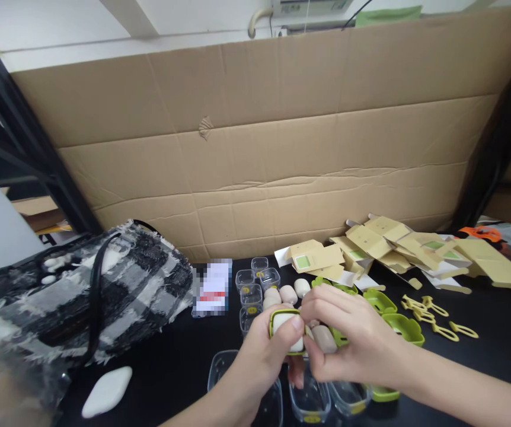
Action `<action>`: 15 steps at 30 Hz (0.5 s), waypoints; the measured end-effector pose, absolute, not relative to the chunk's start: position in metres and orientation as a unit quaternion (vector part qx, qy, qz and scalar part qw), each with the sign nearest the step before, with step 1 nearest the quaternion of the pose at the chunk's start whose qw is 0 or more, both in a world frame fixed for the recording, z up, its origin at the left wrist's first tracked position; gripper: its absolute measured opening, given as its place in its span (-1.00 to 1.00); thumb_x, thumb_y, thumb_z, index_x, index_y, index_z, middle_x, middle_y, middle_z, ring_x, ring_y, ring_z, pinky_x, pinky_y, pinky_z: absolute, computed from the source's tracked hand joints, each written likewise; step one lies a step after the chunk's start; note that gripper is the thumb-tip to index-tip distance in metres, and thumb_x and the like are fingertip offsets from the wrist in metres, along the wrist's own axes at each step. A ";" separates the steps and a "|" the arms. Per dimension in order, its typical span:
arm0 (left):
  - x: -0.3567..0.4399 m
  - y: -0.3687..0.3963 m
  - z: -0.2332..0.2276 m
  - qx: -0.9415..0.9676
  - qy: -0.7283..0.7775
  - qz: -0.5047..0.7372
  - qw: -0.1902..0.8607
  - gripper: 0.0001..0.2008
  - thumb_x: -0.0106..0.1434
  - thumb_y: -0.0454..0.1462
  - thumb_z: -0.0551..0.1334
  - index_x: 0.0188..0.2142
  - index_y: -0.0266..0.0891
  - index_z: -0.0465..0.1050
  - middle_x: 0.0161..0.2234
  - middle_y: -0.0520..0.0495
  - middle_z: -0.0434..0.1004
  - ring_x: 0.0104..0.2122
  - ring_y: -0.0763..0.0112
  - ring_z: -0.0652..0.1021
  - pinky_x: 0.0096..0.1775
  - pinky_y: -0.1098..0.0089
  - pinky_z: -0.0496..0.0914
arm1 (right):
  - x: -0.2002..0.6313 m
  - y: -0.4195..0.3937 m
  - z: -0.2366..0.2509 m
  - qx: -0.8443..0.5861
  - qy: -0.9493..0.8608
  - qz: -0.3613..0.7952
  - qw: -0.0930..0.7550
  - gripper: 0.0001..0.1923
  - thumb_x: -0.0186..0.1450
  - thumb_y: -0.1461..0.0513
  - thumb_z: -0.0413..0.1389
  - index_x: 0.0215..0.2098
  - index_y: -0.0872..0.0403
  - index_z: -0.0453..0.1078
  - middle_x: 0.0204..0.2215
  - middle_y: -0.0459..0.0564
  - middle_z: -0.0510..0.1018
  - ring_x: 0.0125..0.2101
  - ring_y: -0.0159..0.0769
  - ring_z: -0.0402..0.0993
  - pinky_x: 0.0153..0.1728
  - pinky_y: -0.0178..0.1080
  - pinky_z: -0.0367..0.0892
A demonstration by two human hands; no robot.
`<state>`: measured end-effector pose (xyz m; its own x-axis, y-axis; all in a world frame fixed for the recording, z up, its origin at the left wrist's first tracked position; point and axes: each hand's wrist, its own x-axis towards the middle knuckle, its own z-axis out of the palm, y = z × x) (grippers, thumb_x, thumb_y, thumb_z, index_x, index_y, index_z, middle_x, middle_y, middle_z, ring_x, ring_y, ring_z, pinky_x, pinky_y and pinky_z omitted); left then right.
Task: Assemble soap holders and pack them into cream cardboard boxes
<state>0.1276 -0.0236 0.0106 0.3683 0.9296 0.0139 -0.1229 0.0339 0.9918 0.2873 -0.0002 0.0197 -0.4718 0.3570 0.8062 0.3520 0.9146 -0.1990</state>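
Note:
My left hand (262,350) is wrapped round a small green frame (275,313) with a rounded white block (284,325) seated in it, the thumb pressing on the block. At the frame's right edge, my right hand (344,332) is closed in a pinch, its fingertips partly hiding what they grip. Several pale rounded blocks (302,288) lie just behind and beside my hands. Transparent plastic cups (251,295) stand behind my left hand, and larger transparent containers (311,403) sit below both hands. Green flower-edged pieces (404,328) lie around my right hand and forearm.
Yellow loop straps (444,331) lie at the right. Behind them are flattened cardboard boxes (384,240). A black-and-white fringed bag (144,284) stands left, with a white diamond-shaped piece (107,391) in front and a blurred-out phone-like item (213,287) beside it. A cardboard sheet (273,142) walls the back.

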 end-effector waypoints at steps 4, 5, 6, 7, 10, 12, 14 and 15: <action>0.127 -0.022 0.010 0.538 0.372 0.432 0.621 -0.60 0.26 0.04 0.13 -0.39 -0.28 0.34 -0.56 0.09 0.32 -0.73 0.65 0.29 -0.66 0.55 0.19 | 0.290 0.003 0.015 -0.209 -0.859 0.056 0.464 -0.83 0.12 0.38 0.06 -0.34 0.03 0.26 -0.48 -0.12 0.39 -0.47 -0.36 0.35 -0.48 -0.32 0.34; 0.128 -0.023 0.010 0.530 0.375 0.430 0.627 -0.59 0.24 0.06 0.14 -0.38 -0.28 0.34 -0.57 0.10 0.32 -0.74 0.65 0.29 -0.67 0.55 0.18 | 0.290 0.003 0.014 -0.211 -0.858 0.065 0.463 -0.82 0.11 0.39 0.06 -0.34 0.03 0.25 -0.47 -0.12 0.37 -0.47 -0.36 0.35 -0.48 -0.32 0.34; 0.129 -0.023 0.011 0.518 0.379 0.428 0.636 -0.58 0.21 0.07 0.16 -0.39 -0.28 0.33 -0.58 0.10 0.31 -0.74 0.64 0.29 -0.67 0.55 0.17 | 0.291 0.003 0.013 -0.213 -0.859 0.070 0.460 -0.81 0.09 0.39 0.06 -0.35 0.03 0.25 -0.47 -0.11 0.36 -0.46 -0.35 0.34 -0.48 -0.31 0.33; 0.130 -0.024 0.011 0.501 0.381 0.428 0.649 -0.57 0.19 0.08 0.18 -0.40 -0.28 0.32 -0.59 0.11 0.30 -0.73 0.64 0.28 -0.66 0.55 0.17 | 0.291 0.003 0.012 -0.214 -0.861 0.071 0.456 -0.80 0.07 0.39 0.06 -0.35 0.03 0.24 -0.46 -0.11 0.36 -0.45 -0.34 0.34 -0.48 -0.30 0.34; 0.131 -0.026 0.016 0.416 0.375 0.423 0.712 -0.60 0.21 0.06 0.17 -0.34 -0.28 0.33 -0.54 0.09 0.32 -0.68 0.63 0.27 -0.61 0.54 0.16 | 0.294 0.004 0.012 -0.211 -0.874 0.058 0.434 -0.78 0.05 0.39 0.06 -0.34 0.03 0.25 -0.42 -0.07 0.39 -0.40 -0.28 0.35 -0.45 -0.25 0.35; 0.130 -0.026 0.020 0.362 0.359 0.412 0.755 -0.67 0.28 -0.02 0.14 -0.26 -0.28 0.33 -0.48 0.05 0.38 -0.64 0.62 0.31 -0.56 0.53 0.20 | 0.296 0.005 0.013 -0.203 -0.882 0.051 0.423 -0.78 0.08 0.39 0.07 -0.31 0.03 0.27 -0.38 -0.05 0.43 -0.39 -0.29 0.38 -0.44 -0.26 0.37; 0.128 -0.027 0.024 0.336 0.336 0.414 0.777 -0.78 0.30 -0.13 0.16 -0.23 -0.26 0.33 -0.42 0.01 0.42 -0.58 0.60 0.37 -0.50 0.51 0.24 | 0.297 0.007 0.015 -0.192 -0.886 0.055 0.418 -0.78 0.12 0.39 0.08 -0.27 0.02 0.29 -0.32 -0.04 0.46 -0.37 -0.31 0.41 -0.41 -0.27 0.41; 0.126 -0.026 0.026 0.332 0.326 0.418 0.780 -0.82 0.30 -0.18 0.17 -0.24 -0.26 0.33 -0.40 0.00 0.42 -0.56 0.59 0.39 -0.47 0.50 0.26 | 0.298 0.008 0.015 -0.188 -0.887 0.058 0.419 -0.77 0.14 0.40 0.08 -0.25 0.02 0.30 -0.29 -0.03 0.48 -0.34 -0.31 0.44 -0.38 -0.27 0.42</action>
<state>0.1264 -0.0265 0.0259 0.4376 0.8688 -0.2317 -0.4359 0.4304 0.7904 0.2982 0.0080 0.0153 -0.5793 0.3811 0.7206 0.2845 0.9229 -0.2595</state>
